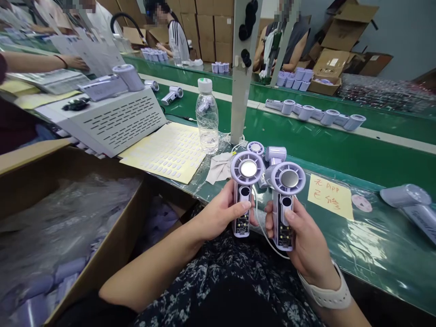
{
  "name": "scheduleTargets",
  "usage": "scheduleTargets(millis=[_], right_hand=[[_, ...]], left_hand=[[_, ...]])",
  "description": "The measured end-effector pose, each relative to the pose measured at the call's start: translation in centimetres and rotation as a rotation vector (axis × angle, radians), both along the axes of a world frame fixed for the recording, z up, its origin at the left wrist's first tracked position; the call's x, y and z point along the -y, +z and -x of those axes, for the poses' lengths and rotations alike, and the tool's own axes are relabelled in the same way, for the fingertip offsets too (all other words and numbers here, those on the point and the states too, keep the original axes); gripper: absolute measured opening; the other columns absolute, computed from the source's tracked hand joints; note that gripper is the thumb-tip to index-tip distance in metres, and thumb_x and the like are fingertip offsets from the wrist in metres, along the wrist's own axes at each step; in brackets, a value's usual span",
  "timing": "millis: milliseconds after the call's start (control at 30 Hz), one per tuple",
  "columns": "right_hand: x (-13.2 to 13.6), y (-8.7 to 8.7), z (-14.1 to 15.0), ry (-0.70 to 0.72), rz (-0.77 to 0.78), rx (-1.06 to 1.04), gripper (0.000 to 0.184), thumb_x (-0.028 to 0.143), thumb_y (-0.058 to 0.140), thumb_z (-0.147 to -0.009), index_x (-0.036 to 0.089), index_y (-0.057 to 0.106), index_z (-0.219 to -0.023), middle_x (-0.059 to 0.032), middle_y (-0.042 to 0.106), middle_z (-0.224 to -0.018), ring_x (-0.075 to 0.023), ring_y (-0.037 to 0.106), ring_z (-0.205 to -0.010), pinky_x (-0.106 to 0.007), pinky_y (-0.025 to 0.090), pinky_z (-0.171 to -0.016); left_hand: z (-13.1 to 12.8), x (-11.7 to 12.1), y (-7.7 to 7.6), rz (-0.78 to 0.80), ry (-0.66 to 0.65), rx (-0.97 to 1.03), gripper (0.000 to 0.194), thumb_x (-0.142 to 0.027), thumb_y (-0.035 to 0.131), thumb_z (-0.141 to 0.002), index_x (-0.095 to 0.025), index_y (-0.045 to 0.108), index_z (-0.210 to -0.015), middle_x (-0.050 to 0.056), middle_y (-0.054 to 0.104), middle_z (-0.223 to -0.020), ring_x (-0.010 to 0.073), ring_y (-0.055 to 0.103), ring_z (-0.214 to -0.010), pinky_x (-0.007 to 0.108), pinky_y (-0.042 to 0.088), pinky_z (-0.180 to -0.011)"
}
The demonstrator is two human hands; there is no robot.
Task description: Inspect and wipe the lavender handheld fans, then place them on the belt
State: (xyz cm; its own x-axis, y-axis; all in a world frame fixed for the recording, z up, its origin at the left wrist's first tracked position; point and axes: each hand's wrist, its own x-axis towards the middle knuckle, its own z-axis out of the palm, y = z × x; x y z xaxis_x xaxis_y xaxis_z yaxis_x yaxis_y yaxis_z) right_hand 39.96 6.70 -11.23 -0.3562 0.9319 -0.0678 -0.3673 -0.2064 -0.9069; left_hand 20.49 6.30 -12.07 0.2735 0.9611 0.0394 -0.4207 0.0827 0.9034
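Note:
My left hand (230,208) is closed round the handle of a lilac handheld fan (242,190), its thumb on the front below a dark round spot. A second lilac handheld fan (284,204) is gripped in my right hand (301,231), thumb likewise on the handle's front. Both fans stand upright side by side, a small gap between them, with round silver centres and see-through handle fronts showing circuit parts. Just behind them, more lilac fans (275,153) lie on the green bench (374,254). A white cable (262,227) hangs behind the held fans.
A water bottle (207,118) stands by a metal post (240,91). Left of it lie a yellow sticker sheet (170,152) and a vented grey box (116,122). An open carton (112,254) holds lilac parts. Fans line the green conveyor (391,145). Co-workers sit across and to the left.

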Motion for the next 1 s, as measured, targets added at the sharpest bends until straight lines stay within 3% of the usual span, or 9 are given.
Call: scheduleTargets(millis=[133, 433, 600, 667, 733, 800, 1000], right_hand=[[0.1, -0.1, -0.2, 0.032, 0.007, -0.038, 0.029, 0.043, 0.072, -0.094, 0.021, 0.065, -0.111, -0.0058, 0.065, -0.099, -0.0152, 0.06, -0.07, -0.024, 0.054, -0.06], [0.2, -0.5, -0.7, 0.076, 0.011, -0.024, 0.026, 0.04, 0.071, -0.095, 0.021, 0.064, -0.112, -0.0053, 0.065, -0.098, -0.0143, 0.06, -0.069, -0.023, 0.052, -0.057], [-0.4, -0.8, -0.5, 0.056, 0.063, -0.147, 0.028, 0.047, 0.068, -0.098, 0.021, 0.066, -0.108, -0.0059, 0.069, -0.094, -0.0138, 0.062, -0.062, -0.023, 0.052, -0.052], [-0.5, -0.9, -0.3, 0.073, 0.111, -0.205, 0.037, 0.055, 0.063, -0.1, 0.019, 0.071, -0.105, -0.0085, 0.072, -0.095, -0.0165, 0.066, -0.066, -0.027, 0.057, -0.061], [-0.5, -0.8, -0.3, 0.083, 0.154, -0.232, 0.039, 0.055, 0.063, -0.1, 0.019, 0.074, -0.111, -0.0117, 0.074, -0.104, -0.0239, 0.071, -0.087, -0.035, 0.06, -0.078], [-0.3, -0.4, -0.2, 0.1, 0.168, -0.252, 0.035, 0.05, 0.065, -0.1, 0.021, 0.074, -0.116, -0.0131, 0.074, -0.113, -0.0293, 0.07, -0.102, -0.04, 0.06, -0.083], [0.7, 2.0, -0.3, 0.1, 0.148, -0.271, 0.023, 0.042, 0.075, -0.095, 0.022, 0.08, -0.107, -0.0111, 0.078, -0.109, -0.0273, 0.076, -0.09, -0.039, 0.064, -0.081]], left_hand=[[-0.3, 0.0, -0.1, 0.011, 0.006, 0.02, 0.042, -0.043, 0.073, -0.088, -0.02, 0.048, -0.112, -0.002, 0.062, -0.086, 0.014, 0.064, -0.067, 0.031, 0.055, -0.067], [-0.3, 0.4, 0.6, 0.082, 0.006, 0.022, 0.04, -0.042, 0.076, -0.084, -0.02, 0.05, -0.107, 0.003, 0.064, -0.098, 0.0181, 0.069, -0.072, 0.033, 0.056, -0.066], [-0.6, 0.2, 0.3, 0.144, 0.089, -0.004, 0.06, -0.051, 0.08, -0.079, -0.022, 0.042, -0.117, 0.004, 0.07, -0.094, 0.0184, 0.07, -0.061, 0.03, 0.055, -0.055], [-0.6, 0.1, 0.2, 0.153, 0.09, 0.021, 0.057, -0.058, 0.072, -0.084, -0.023, 0.04, -0.117, 0.004, 0.072, -0.088, 0.0197, 0.069, -0.056, 0.029, 0.053, -0.05], [-0.5, 0.3, 0.3, 0.133, 0.063, 0.049, 0.049, -0.056, 0.062, -0.09, -0.023, 0.039, -0.117, 0.005, 0.073, -0.086, 0.0217, 0.07, -0.054, 0.03, 0.052, -0.049], [-0.2, 0.7, 0.8, 0.082, 0.018, 0.068, 0.043, -0.051, 0.059, -0.092, -0.023, 0.04, -0.119, 0.006, 0.074, -0.091, 0.0238, 0.073, -0.059, 0.032, 0.055, -0.053], [0.5, 2.7, 3.7, 0.034, -0.03, 0.04, 0.043, -0.039, 0.062, -0.096, -0.028, 0.039, -0.13, 0.008, 0.072, -0.111, 0.027, 0.077, -0.088, 0.041, 0.061, -0.079]])
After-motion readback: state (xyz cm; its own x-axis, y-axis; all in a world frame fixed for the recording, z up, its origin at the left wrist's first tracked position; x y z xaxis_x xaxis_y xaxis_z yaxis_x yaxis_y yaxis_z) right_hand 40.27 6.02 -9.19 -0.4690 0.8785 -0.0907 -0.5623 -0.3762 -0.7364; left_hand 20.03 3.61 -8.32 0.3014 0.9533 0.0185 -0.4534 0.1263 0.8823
